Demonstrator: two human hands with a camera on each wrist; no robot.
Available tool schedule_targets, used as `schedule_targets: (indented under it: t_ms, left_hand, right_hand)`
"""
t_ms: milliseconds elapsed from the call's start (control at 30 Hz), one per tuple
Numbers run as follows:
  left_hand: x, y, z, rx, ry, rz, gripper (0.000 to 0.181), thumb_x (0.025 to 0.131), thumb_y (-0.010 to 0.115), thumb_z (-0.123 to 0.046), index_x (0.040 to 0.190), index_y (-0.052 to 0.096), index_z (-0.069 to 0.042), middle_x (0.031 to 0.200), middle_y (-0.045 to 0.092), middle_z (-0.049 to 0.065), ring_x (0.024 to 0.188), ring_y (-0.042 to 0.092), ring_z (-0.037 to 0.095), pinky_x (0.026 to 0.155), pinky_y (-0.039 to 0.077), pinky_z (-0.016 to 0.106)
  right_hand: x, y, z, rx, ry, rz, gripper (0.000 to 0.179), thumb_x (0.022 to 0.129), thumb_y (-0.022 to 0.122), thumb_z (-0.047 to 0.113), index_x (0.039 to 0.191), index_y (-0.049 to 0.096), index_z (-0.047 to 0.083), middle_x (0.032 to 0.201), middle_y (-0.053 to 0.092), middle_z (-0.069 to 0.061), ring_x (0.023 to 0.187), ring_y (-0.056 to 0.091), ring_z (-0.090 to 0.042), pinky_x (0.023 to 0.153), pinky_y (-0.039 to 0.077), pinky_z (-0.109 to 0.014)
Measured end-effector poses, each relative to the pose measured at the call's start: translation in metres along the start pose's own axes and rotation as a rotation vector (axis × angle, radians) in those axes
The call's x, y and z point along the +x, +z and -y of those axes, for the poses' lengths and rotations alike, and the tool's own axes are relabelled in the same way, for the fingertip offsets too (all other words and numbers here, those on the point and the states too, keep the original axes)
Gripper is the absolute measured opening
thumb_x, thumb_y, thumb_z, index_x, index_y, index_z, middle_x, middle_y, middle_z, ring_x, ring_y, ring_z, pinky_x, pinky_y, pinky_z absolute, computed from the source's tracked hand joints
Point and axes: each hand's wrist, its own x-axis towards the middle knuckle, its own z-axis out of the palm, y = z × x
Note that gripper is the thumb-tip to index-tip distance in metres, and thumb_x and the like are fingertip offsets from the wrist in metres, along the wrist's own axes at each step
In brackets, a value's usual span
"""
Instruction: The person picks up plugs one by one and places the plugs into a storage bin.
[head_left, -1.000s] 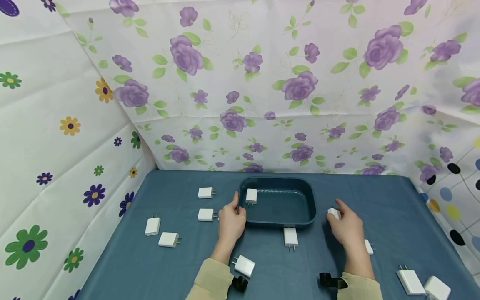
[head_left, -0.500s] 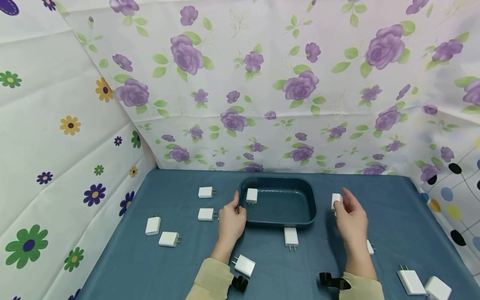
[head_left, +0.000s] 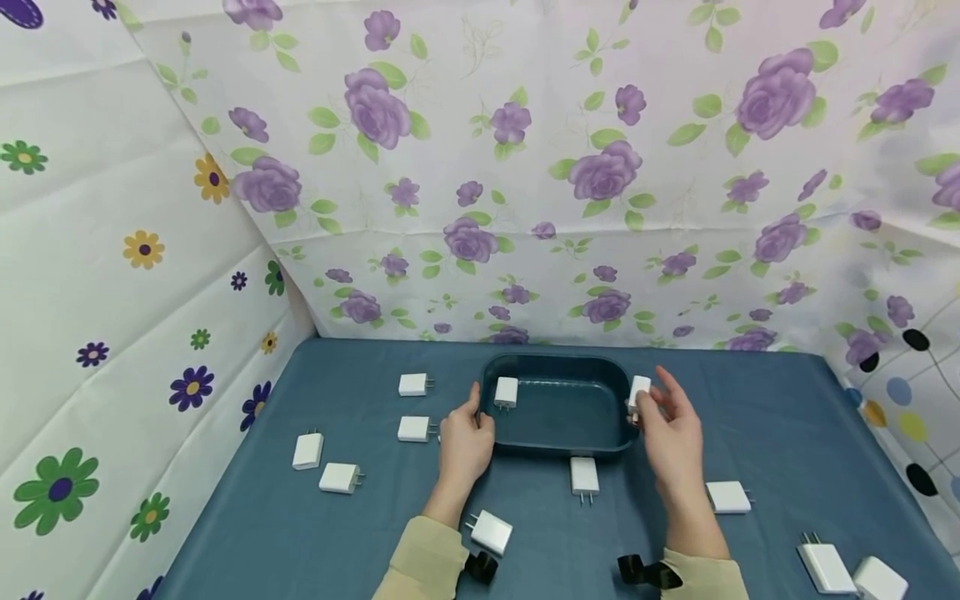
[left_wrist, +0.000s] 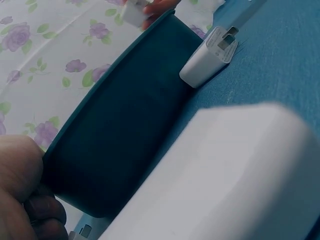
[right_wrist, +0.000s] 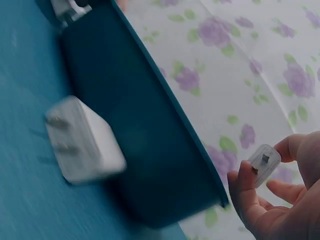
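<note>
My right hand (head_left: pixel 675 433) pinches a white phone charger (head_left: pixel 639 395) at the right rim of a dark teal tray (head_left: pixel 558 447). In the right wrist view this held charger (right_wrist: pixel 264 161) is between thumb and fingers, its prongs pointing toward the camera. My left hand (head_left: pixel 465 442) holds the tray's left end, index finger along the rim and other fingers curled; its grip is partly hidden. One white charger (head_left: pixel 506 392) lies inside the tray at the left. Another charger (head_left: pixel 584 477) lies against the tray's front wall, prongs toward me.
Left of the tray lie several white chargers, including one charger (head_left: pixel 413 384) and another (head_left: pixel 307 451). A charger (head_left: pixel 492 532) lies beside my left wrist. At right are a charger (head_left: pixel 727 497) and two more near the front corner. Flowered cloth (head_left: pixel 540 167) hangs behind the blue table (head_left: pixel 375 533).
My right hand has lifted the charger and carried it left to the tray's right rim, uncovering another charger by its wrist. My left hand has stayed at the tray.
</note>
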Motion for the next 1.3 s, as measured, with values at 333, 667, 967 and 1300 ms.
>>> schedule_targets:
  t_ms: [333, 667, 967, 1300]
  left_hand:
    - [-0.002, 0.001, 0.001, -0.008, 0.002, 0.007, 0.056, 0.101, 0.057, 0.001, 0.157, 0.052, -0.002, 0.048, 0.045, -0.002, 0.039, 0.029, 0.012, 0.043, 0.023, 0.027]
    - [-0.002, -0.003, 0.003, -0.022, -0.009, 0.007, 0.056, 0.102, 0.058, 0.001, 0.158, 0.051, -0.002, 0.049, 0.044, -0.001, 0.039, 0.029, 0.012, 0.043, 0.024, 0.027]
    - [-0.002, -0.003, -0.001, -0.017, 0.001, 0.008, 0.057, 0.101, 0.057, 0.001, 0.157, 0.05, 0.0, 0.049, 0.044, -0.001, 0.039, 0.028, 0.013, 0.042, 0.023, 0.028]
    - [-0.001, 0.0, -0.002, -0.01, 0.013, -0.001, 0.057, 0.1, 0.057, 0.001, 0.157, 0.052, 0.001, 0.049, 0.044, -0.002, 0.039, 0.029, 0.013, 0.043, 0.023, 0.027]
  right_hand:
    - [-0.001, 0.058, -0.001, -0.019, -0.006, 0.231, 0.047, 0.11, 0.06, 0.019, 0.156, 0.057, 0.013, 0.15, 0.057, -0.015, 0.112, 0.068, -0.024, 0.088, 0.057, -0.035]
    - [0.024, 0.122, -0.013, -0.561, -0.14, 0.286, 0.049, 0.105, 0.067, 0.018, 0.151, 0.059, 0.003, 0.143, 0.06, -0.028, 0.128, 0.059, -0.046, 0.101, 0.051, -0.059]
    - [0.023, 0.126, -0.011, -0.69, -0.085, 0.268, 0.064, 0.1, 0.07, 0.013, 0.159, 0.049, 0.002, 0.151, 0.049, -0.034, 0.133, 0.055, -0.051, 0.106, 0.049, -0.061]
    - [0.023, 0.126, -0.014, -0.725, -0.14, 0.254, 0.056, 0.103, 0.067, 0.011, 0.156, 0.053, 0.002, 0.149, 0.052, -0.033, 0.13, 0.055, -0.054, 0.105, 0.049, -0.062]
